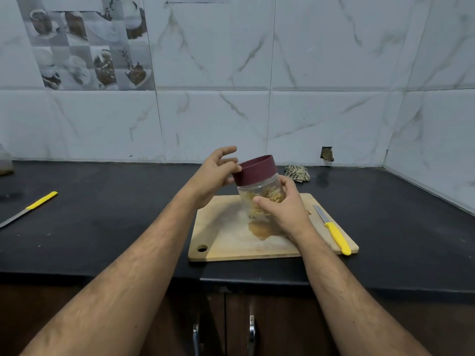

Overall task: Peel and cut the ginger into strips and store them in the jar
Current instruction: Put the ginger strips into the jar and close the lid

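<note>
Storing step, nearly home — right hand (285, 211) grips the tilted jar (261, 199) of ginger strips (259, 201) above the cutting board (231, 242), left hand (213, 176) fingers curl on the maroon lid (255, 168). Next — twist it tight.

Black counter (102, 227); board (231, 247), knife (28, 208), rag (297, 172)
</note>
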### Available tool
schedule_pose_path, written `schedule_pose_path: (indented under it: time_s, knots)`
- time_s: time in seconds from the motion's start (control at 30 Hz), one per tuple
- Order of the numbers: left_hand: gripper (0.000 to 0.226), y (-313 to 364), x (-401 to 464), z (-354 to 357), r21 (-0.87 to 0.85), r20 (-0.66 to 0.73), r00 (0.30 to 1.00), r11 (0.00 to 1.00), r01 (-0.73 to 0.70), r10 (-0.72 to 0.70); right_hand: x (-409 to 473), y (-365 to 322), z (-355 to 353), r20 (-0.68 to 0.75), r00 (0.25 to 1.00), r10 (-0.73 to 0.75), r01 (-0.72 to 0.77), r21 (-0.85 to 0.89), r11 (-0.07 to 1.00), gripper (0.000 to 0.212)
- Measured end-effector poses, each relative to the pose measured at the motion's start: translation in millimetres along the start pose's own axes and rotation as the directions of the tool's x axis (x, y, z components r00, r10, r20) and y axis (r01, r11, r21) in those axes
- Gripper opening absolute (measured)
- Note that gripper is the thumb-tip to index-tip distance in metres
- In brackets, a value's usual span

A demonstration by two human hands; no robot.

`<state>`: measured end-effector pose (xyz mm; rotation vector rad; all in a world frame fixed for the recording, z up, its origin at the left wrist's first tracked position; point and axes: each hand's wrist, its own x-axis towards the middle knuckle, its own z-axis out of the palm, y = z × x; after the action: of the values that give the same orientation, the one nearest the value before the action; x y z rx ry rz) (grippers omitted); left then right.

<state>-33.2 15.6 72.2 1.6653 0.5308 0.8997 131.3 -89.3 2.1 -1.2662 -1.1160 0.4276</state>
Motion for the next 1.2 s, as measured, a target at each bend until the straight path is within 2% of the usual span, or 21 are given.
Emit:
schedule_pose_path:
  time_s: [0.03,0.1,0.17,0.3,0.37,0.5,0.57,0.63,0.73,0.87,1.03,1.1,1.2]
  knots:
    - [0.046,3,-1,4,0.038,-0.014,1.000,0.999,0.004,-0.004,-1,1,1,-0.009,1.000,-0.012,0.012,-0.024,1.000,0.075]
    - [0.062,9,-1,11,0.150,-0.044,0.999,0.988,0.020,-0.013,-1,2,3,-0.006,0.999,-0.031,0.031,-0.061,0.998,0.078]
    - [0.066,15,-3,15,0.233,-0.053,0.998,0.972,0.030,-0.018,-1,2,1,0.007,1.000,-0.025,0.026,-0.071,0.997,0.077]
    - [0.075,18,0,3,0.151,0.092,0.994,0.987,0.044,-0.059,-2,-2,-6,0.122,0.992,0.014,-0.023,0.075,0.997,0.054]
    - [0.077,15,-1,-4,0.076,0.151,0.987,0.996,0.050,-0.061,-2,-1,-6,0.132,0.991,0.023,-0.034,0.088,0.995,0.052]
    - [0.089,10,-4,-1,0.181,0.149,0.985,0.981,0.064,-0.092,-1,3,2,0.070,0.997,0.038,-0.040,0.030,0.999,0.071]
    - [0.095,9,-3,10,0.230,0.063,0.994,0.970,0.077,-0.094,-1,4,4,0.032,0.999,0.001,0.001,-0.053,0.999,0.080]
    - [0.092,9,0,19,0.277,-0.054,0.996,0.957,0.086,-0.074,-3,3,6,0.021,0.999,-0.042,0.045,-0.136,0.990,0.083]
    - [0.082,4,4,28,0.313,-0.108,0.993,0.946,0.084,-0.053,-3,2,5,0.045,0.998,-0.043,0.048,-0.131,0.990,0.082]
    - [0.067,7,3,28,0.297,-0.044,0.997,0.953,0.068,-0.057,-1,3,0,0.083,0.996,-0.013,0.017,-0.052,0.998,0.074]
    - [0.070,18,5,8,0.187,0.167,0.981,0.980,0.071,-0.103,-2,0,0,0.125,0.992,0.022,-0.027,0.040,0.999,0.055]
    - [0.077,18,7,5,0.180,0.169,0.980,0.981,0.070,-0.101,-3,0,1,0.136,0.990,0.022,-0.028,0.041,0.999,0.053]
    - [0.061,14,4,15,0.206,0.072,0.996,0.978,0.034,-0.050,-2,3,7,0.074,0.997,0.006,-0.002,-0.046,0.999,0.062]
